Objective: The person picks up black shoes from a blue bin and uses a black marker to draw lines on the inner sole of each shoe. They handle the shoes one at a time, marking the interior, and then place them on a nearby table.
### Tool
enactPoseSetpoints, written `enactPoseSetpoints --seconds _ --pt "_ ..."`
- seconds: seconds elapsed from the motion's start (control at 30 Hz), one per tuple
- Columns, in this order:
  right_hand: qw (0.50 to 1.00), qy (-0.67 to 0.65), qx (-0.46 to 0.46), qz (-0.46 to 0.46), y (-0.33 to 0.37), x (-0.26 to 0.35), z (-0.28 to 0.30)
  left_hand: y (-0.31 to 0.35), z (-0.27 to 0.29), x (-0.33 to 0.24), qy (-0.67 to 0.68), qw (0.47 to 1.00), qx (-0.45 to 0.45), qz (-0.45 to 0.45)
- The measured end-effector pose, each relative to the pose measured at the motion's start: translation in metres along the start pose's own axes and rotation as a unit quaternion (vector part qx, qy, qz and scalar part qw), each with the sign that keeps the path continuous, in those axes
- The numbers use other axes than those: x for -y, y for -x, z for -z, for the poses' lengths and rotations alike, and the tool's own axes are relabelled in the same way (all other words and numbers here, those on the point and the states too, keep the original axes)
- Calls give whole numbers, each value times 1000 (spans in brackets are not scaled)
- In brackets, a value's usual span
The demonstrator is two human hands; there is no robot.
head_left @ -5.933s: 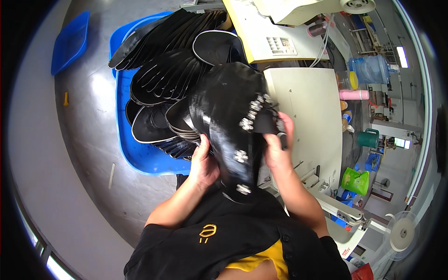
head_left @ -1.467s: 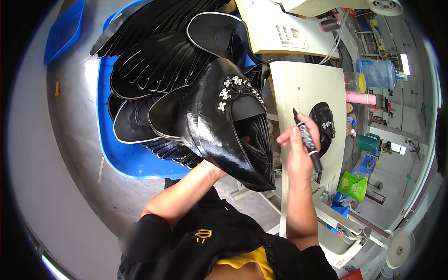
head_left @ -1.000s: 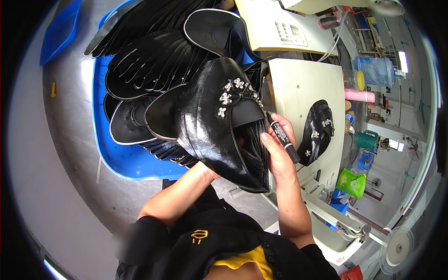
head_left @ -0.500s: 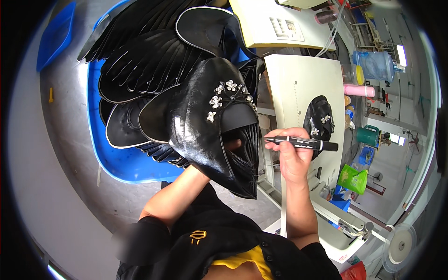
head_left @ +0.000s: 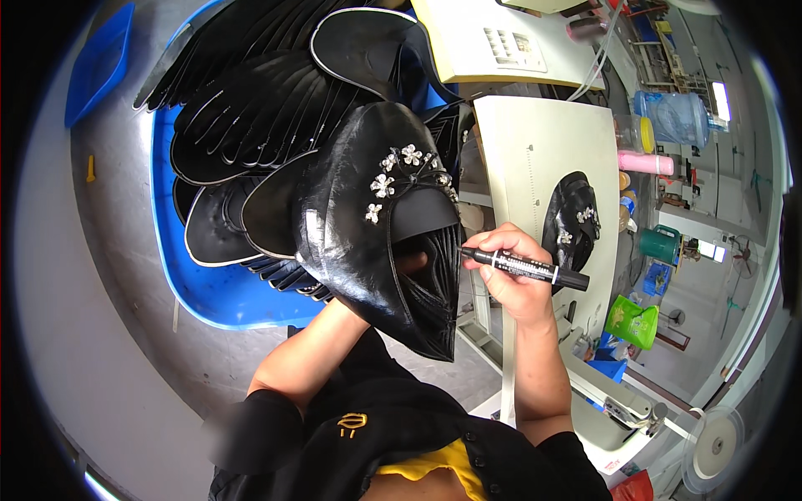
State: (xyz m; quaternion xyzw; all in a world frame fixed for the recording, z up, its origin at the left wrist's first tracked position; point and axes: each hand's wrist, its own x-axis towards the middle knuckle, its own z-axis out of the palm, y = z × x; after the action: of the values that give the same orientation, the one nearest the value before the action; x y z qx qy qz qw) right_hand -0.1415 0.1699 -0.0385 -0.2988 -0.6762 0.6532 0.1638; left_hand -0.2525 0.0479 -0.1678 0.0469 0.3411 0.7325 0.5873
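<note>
Plainly, the fingers of the right hand (head_left: 516,271) pinch a black marker (head_left: 539,269), its tip at the edge of the glossy uppers (head_left: 347,217) propped on the left hand (head_left: 412,262), whose grip I cannot tell. Probably edge-inking, wanting a steady stroke. Beyond, a blue tray (head_left: 219,309) holds fanned black pieces (head_left: 251,117).

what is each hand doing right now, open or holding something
Left hand: supporting the stack of black shoe uppers; mostly hidden, so its grip cannot be told.
Right hand: closed around the black marker.
</note>
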Motion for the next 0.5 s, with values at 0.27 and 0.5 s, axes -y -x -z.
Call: enactPoseSetpoints --seconds 0.27,0.5 --pt "986 144 49 74 -3 1 3 2 0 0 12 1000 -6 3" --pt "976 183 65 96 -7 8 1 3 0 -2 18 1000 -7 2"
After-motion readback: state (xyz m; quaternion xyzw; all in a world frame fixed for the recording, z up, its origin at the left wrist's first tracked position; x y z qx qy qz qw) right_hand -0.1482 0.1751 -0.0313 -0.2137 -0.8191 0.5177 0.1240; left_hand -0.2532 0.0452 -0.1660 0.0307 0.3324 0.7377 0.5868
